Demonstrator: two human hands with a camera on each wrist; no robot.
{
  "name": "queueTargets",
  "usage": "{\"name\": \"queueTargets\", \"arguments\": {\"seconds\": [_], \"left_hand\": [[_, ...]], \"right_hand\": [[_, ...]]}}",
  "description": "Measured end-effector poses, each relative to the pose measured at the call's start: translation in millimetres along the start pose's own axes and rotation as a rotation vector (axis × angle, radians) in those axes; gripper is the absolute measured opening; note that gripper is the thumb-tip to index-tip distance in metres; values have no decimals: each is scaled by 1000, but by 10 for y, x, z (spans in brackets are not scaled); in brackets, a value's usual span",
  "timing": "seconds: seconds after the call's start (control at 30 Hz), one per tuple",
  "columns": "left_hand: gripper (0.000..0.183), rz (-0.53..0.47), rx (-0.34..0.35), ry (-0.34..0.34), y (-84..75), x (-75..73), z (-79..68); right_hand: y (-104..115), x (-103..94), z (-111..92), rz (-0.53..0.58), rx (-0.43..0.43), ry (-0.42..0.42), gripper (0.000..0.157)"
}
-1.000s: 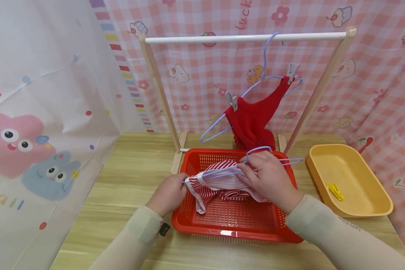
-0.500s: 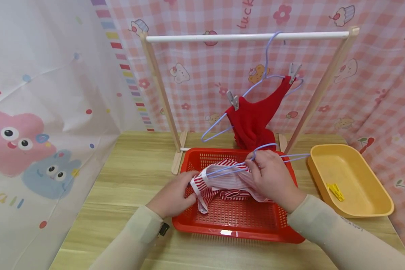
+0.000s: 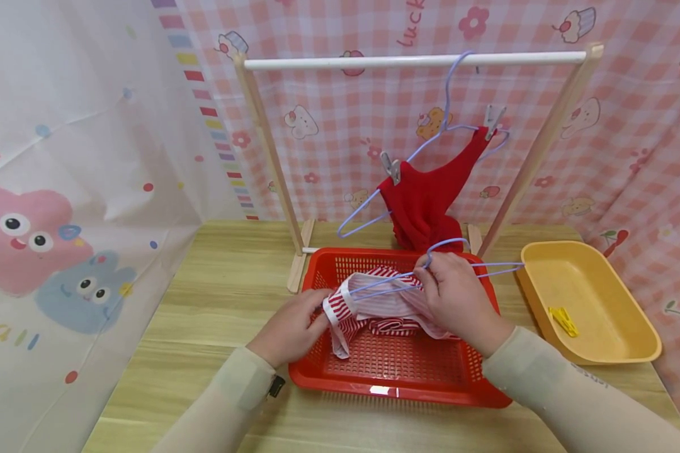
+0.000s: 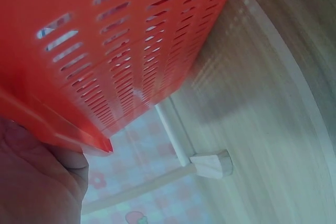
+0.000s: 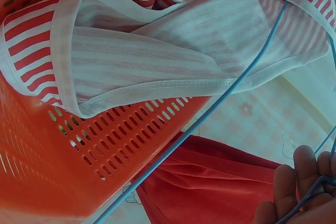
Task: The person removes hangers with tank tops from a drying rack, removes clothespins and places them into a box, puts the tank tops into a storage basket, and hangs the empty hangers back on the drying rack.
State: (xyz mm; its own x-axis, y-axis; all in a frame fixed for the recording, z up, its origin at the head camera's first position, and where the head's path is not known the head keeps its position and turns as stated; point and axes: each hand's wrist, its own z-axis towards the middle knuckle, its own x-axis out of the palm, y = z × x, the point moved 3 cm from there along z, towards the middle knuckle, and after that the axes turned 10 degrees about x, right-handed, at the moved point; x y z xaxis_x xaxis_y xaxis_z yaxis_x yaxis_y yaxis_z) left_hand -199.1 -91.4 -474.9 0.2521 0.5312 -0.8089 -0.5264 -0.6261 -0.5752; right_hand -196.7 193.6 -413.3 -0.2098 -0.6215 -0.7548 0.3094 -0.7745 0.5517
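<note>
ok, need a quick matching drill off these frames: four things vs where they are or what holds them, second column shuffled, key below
1. red garment
2. yellow clip
3. striped garment
4. lower hanger

A. bunched cloth, in and over the red basket
B. gripped by the right hand
C. pinned by grey pegs below the white bar
D. lying in the yellow tray

Pairs: 1-C, 2-D, 3-A, 4-B
</note>
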Motion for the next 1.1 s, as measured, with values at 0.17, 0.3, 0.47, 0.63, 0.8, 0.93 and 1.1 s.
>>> {"name": "queueTargets", "arguments": {"seconds": [0.17,0.3,0.47,0.63,0.8,0.93,1.1], "left_hand": [[46,-7,18,6,-4,-9,-24],[51,-29,16,17,-8,-16,-39],[54,-22,35,20,-11,-17,-43],[55,-15,27,13,-1,-2,-43],[42,-11,-3,-24,5,19,-24],[31,2,-18,-56,8,23,-9],[23,38,0,-92,19,23,-5]], "right_hand": [[-7,2,2,-4,0,-1,4],[-13,-3,2,-9,4,3,6],[-22,2,4,-10,4,4,6],[-27,7,1,-10,14,17,6],[-27,11,-3,-12,24,27,7],[-31,17,-7,-14,27,24,7],[-31,26,-16,-15,22,21,6]]}}
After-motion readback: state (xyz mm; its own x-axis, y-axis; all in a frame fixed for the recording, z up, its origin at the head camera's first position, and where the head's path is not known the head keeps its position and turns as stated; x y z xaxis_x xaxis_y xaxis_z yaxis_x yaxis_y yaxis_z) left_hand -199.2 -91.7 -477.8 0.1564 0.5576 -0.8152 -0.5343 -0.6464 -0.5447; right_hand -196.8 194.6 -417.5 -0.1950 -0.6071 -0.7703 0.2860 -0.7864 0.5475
